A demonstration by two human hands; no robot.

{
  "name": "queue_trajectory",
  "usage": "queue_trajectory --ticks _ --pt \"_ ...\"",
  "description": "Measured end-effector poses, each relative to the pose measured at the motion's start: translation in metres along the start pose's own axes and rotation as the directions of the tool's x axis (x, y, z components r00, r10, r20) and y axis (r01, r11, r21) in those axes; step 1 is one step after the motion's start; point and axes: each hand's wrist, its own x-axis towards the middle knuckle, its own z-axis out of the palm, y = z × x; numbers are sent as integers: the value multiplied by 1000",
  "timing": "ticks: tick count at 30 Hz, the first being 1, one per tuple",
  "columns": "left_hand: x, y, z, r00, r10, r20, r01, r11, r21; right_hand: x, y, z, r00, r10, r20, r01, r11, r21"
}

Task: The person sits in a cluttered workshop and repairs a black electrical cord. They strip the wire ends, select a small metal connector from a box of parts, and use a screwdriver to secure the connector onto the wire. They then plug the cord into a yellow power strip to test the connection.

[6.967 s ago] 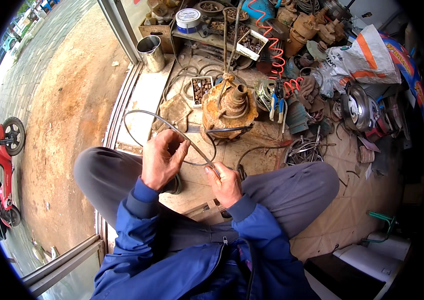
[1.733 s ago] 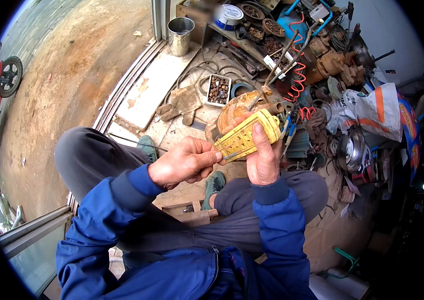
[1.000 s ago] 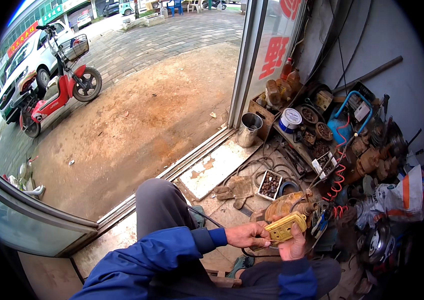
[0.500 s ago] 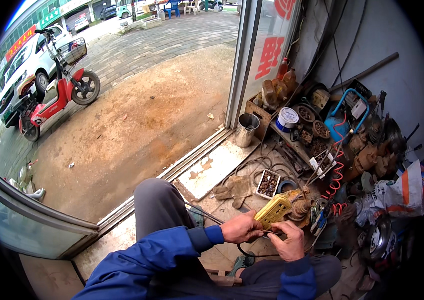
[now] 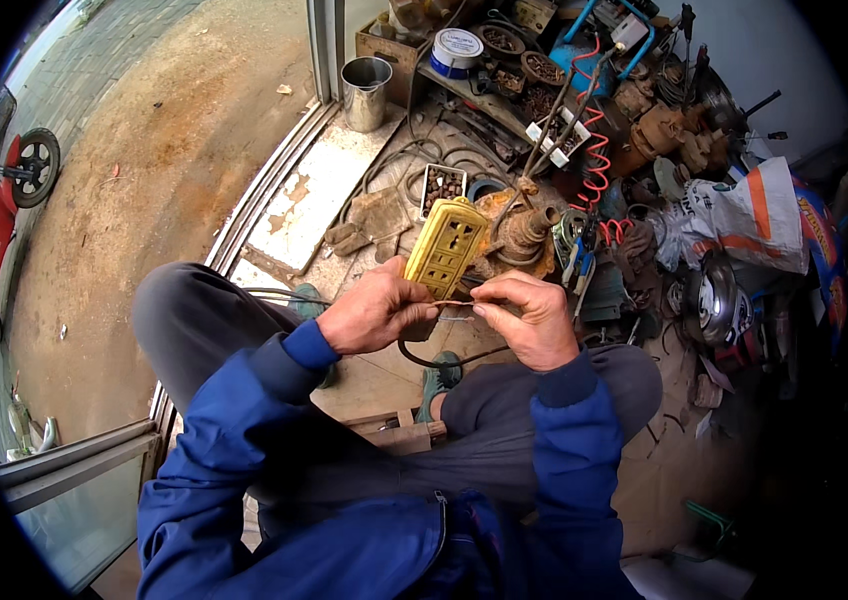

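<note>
Between my hands a short length of bare copper wire (image 5: 458,303) is stretched almost level. My left hand (image 5: 372,308) is closed, thumb and fingers pinching the wire's left part. Against those fingers lies the near end of a yellow power strip (image 5: 447,240), its socket side facing up; whether the hand also grips the strip is hidden. My right hand (image 5: 536,318) pinches the other end of the wire between thumb and forefinger. Just below the wire shows a second thin pale strand (image 5: 457,319). A black cable (image 5: 417,357) curves beneath the hands.
Beyond the strip lie a work glove (image 5: 374,217), a white box of small brown parts (image 5: 443,186) and a rusty machine part (image 5: 529,235). A metal cup (image 5: 366,95) stands by the door track. At the right are a red coiled hose (image 5: 596,150) and a white sack (image 5: 734,220).
My view has swung right and down, so the scene sits further left. My hands have drawn apart, and the copper wire between them now shows stretched out.
</note>
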Motion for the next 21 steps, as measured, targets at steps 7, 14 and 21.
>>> queue_trajectory --ticks 7,14,21 --pt "1 -3 -2 999 24 45 -25 999 31 0 -3 6 999 -26 38 27 999 -24" --pt "1 1 -3 998 29 51 -29 1000 -1 -1 3 8 997 -45 55 47 998 -52" --pt "1 2 -2 998 10 57 -14 998 63 -2 0 14 999 38 -4 -38 997 -70"
